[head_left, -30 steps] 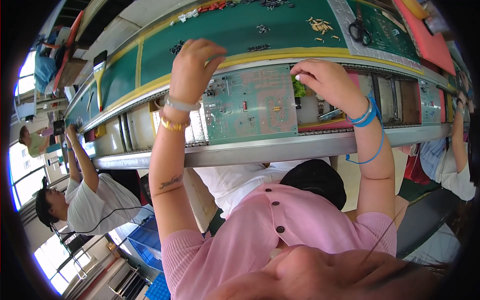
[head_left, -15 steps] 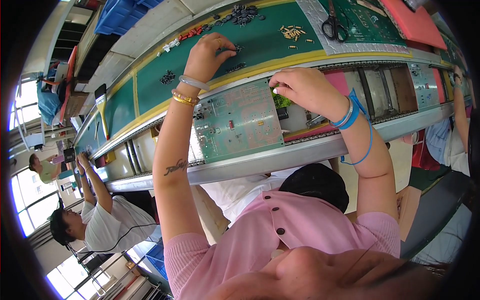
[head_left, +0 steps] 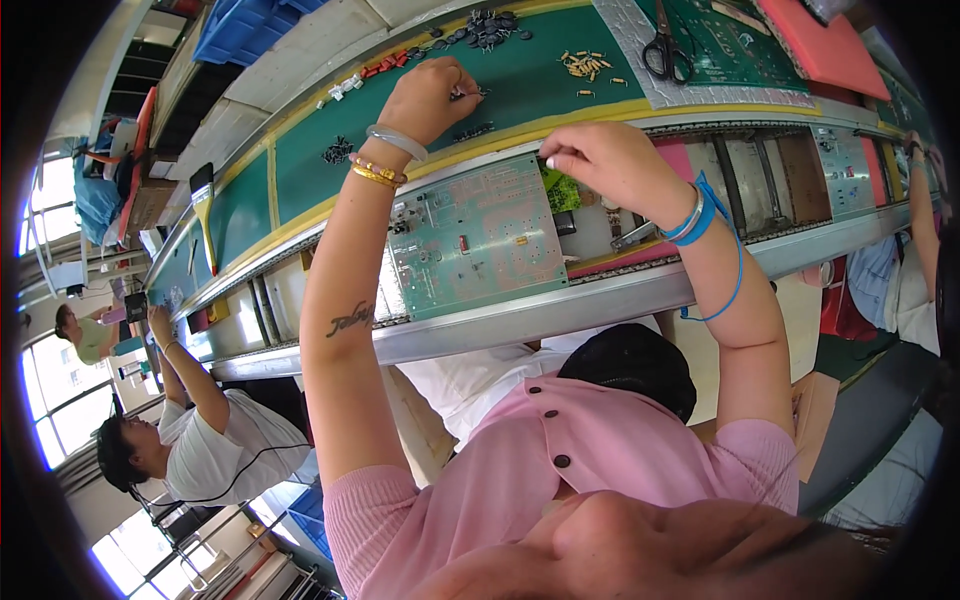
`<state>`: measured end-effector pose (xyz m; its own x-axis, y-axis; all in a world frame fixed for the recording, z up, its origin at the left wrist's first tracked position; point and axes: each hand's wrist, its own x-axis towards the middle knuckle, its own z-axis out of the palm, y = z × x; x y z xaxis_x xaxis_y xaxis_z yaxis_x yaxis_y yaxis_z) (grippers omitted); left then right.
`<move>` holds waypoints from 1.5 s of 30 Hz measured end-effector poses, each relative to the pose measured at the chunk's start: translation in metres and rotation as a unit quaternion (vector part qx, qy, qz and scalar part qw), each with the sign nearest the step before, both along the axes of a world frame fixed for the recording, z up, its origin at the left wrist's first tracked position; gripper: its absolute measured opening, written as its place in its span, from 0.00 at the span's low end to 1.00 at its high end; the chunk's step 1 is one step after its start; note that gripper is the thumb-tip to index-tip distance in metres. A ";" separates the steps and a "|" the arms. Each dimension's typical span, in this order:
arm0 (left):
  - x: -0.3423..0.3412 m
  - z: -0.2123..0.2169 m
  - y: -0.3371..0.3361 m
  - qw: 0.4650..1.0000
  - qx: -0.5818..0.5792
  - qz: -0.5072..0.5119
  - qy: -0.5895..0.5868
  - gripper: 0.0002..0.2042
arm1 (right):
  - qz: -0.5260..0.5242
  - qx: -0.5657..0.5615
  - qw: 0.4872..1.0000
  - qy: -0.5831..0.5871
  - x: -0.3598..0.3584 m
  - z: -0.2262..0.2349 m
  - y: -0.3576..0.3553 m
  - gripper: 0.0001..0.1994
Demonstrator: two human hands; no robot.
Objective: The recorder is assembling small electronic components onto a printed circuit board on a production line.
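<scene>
My left hand [head_left: 428,102] is over the green work surface, its fingers curled into a pinch beside a few small dark parts [head_left: 474,132]. What lies between those fingertips is too small to make out. Closer to me, a green circuit board [head_left: 490,275] lies on the metal rail line, carrying a few parts, among them a red one [head_left: 463,243] and a yellow one [head_left: 521,240]. My right hand [head_left: 605,172] hovers by the board's far right corner with thumb and fingers bent together. Its fingertips hide anything they hold. A blue strap [head_left: 705,215] circles that wrist.
Along the green surface [head_left: 330,190] lie piles of dark discs [head_left: 490,30], red parts [head_left: 385,65], white parts [head_left: 345,88], tan parts [head_left: 585,66] and black parts [head_left: 337,151]. Scissors [head_left: 665,50] and a brush [head_left: 203,215] lie farther out. Another person [head_left: 235,445] works at left.
My left hand has shifted slightly right and away from me, and its fingers have curled in more tightly. The right hand has barely moved, and the board stays in place.
</scene>
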<state>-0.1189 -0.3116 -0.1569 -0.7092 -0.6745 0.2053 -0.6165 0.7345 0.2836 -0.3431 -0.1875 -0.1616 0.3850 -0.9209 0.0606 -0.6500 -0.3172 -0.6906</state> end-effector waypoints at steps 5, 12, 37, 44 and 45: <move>0.011 0.022 0.024 0.993 0.028 0.104 0.052 0.04 | -0.117 -0.211 0.968 0.076 0.001 0.000 -0.061 0.06; 0.046 0.042 0.126 0.933 0.241 0.177 0.198 0.07 | -0.200 -0.213 0.936 0.197 0.012 -0.022 -0.151 0.10; 0.014 -0.018 0.247 0.902 0.057 0.379 0.199 0.05 | 0.017 -0.177 0.983 -0.035 0.025 0.005 0.002 0.06; 0.013 -0.020 0.248 0.923 -0.013 0.357 0.146 0.05 | 0.001 -0.142 0.989 -0.051 0.019 -0.003 0.002 0.05; 0.013 -0.020 0.248 0.923 -0.012 0.355 0.145 0.05 | 0.005 -0.141 0.989 -0.051 0.019 -0.005 0.002 0.05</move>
